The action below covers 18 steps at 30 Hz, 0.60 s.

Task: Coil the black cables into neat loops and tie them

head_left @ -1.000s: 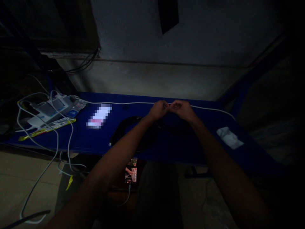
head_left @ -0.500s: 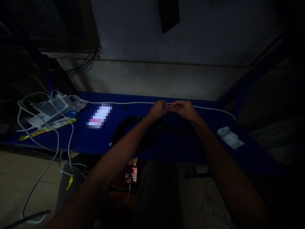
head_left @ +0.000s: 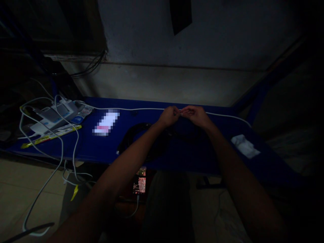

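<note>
My left hand (head_left: 169,116) and my right hand (head_left: 196,115) meet above the far part of a dark blue bench. The fingertips of both are pinched together on something too small and dark to make out. Behind the hands a white cable (head_left: 141,109) runs along the bench. A coil of black cable (head_left: 129,135) lies under my left forearm and partly hides behind it; a small light plug end (head_left: 117,152) shows at its near side.
On the left sits a white power strip (head_left: 45,126) with looping white cords and a yellow-edged packet (head_left: 50,135). A blurred bright phone-like rectangle (head_left: 107,122) lies nearer the middle. At right is a crumpled white cloth or tissue (head_left: 244,145). Below, a lit phone (head_left: 139,184) is plugged in.
The fingers of my right hand have shifted slightly against those of my left. Both hands stay in nearly the same place, and the objects on the bench have not moved.
</note>
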{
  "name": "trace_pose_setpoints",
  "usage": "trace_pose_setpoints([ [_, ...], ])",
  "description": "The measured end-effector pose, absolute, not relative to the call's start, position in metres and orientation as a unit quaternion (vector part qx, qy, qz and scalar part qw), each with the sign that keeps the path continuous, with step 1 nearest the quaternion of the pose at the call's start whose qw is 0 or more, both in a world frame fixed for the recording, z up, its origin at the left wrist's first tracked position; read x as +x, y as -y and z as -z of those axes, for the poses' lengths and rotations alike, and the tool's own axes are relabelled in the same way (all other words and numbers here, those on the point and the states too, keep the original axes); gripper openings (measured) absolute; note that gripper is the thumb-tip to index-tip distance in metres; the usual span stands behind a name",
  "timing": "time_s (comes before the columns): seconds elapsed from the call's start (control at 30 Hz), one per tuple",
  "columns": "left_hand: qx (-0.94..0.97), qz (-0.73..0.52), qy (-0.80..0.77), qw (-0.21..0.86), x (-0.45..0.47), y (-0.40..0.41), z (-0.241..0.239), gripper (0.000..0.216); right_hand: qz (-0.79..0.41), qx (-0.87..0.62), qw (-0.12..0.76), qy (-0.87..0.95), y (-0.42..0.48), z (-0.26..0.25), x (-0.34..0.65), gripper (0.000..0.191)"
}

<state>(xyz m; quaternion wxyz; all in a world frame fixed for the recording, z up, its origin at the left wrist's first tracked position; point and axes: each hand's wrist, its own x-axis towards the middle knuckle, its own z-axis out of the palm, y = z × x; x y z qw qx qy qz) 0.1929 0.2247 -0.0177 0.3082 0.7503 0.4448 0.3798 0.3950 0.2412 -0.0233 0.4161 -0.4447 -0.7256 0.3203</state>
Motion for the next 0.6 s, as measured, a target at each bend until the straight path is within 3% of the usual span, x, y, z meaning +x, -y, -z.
trace_pose_setpoints([
  [0.6, 0.766, -0.385, -0.427, 0.289, 0.1924, -0.2284, 0.0238, 0.012, -0.257, -0.446, 0.427, 0.743, -0.2392, 0.0211, 0.3949, 0.038],
])
